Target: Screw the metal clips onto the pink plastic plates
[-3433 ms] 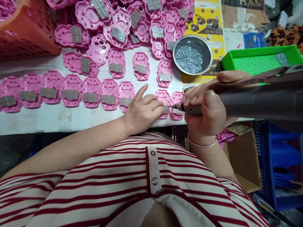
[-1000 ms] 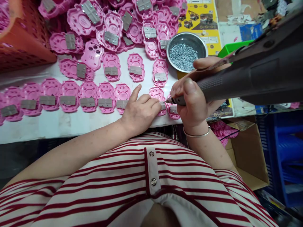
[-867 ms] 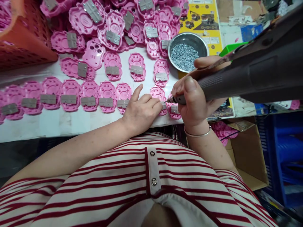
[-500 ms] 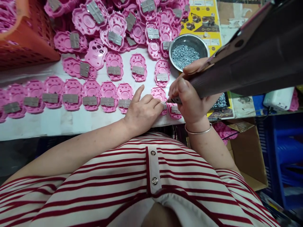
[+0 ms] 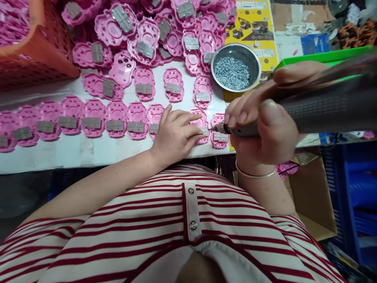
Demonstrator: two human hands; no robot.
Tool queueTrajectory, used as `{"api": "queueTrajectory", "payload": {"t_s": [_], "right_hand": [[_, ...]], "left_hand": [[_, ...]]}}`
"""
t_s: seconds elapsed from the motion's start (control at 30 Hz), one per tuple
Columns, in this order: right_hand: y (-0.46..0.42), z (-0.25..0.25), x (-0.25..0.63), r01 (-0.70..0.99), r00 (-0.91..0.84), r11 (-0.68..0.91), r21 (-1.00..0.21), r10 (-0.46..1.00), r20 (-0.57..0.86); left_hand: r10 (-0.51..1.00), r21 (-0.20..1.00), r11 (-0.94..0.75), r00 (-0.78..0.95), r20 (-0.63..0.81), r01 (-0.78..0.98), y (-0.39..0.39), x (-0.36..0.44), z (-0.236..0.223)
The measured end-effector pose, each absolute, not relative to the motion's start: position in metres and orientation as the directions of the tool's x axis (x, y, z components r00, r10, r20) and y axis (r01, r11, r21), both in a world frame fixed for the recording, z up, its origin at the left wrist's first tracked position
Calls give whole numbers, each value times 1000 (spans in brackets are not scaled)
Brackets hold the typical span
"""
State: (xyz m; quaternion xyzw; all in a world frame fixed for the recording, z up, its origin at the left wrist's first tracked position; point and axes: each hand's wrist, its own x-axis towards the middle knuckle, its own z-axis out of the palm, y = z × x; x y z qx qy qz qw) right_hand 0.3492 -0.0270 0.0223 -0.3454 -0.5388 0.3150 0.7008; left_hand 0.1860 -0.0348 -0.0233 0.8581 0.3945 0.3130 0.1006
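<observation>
The pink casing (image 5: 203, 122) lies at the tabletop's (image 5: 88, 155) near edge, its metal plate (image 5: 204, 131) beside the driver's (image 5: 312, 114) tip; contact is unclear. At 9 o'clock, the left hand (image 5: 175, 131), bunched half a second ago, now parts thumb and forefinger over it, released. At 3 o'clock, the right hand (image 5: 273, 137) grips the driver, now swung from 2 toward 3 o'clock, uncovering the green tray (image 5: 324, 56) at 2.
</observation>
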Motion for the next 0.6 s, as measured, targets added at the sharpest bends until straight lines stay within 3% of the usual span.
{"api": "queueTrajectory", "payload": {"t_s": [0.07, 0.13, 0.2, 0.3, 0.37, 0.43, 0.6], "right_hand": [[-40, 42, 346, -178, 251, 620, -764, 780, 573], [-52, 59, 343, -192, 229, 413, -890, 901, 368], [-59, 67, 341, -214, 222, 389, -896, 913, 343], [-56, 62, 338, -219, 208, 477, -851, 875, 437], [-49, 52, 335, -239, 285, 642, -729, 764, 579], [-41, 43, 333, -242, 323, 711, -660, 701, 636], [-34, 36, 335, -233, 276, 700, -675, 713, 644]], "left_hand": [[775, 501, -632, 464, 429, 591, -35, 186, -21], [795, 546, -607, 455, 402, 578, -36, 185, -19], [808, 570, -588, 457, 373, 574, -36, 185, -18], [818, 602, -569, 458, 348, 559, -35, 185, -17], [818, 623, -566, 460, 345, 540, -36, 186, -17], [818, 634, -566, 460, 347, 527, -37, 186, -18], [815, 628, -570, 467, 344, 531, -39, 184, -18]]}}
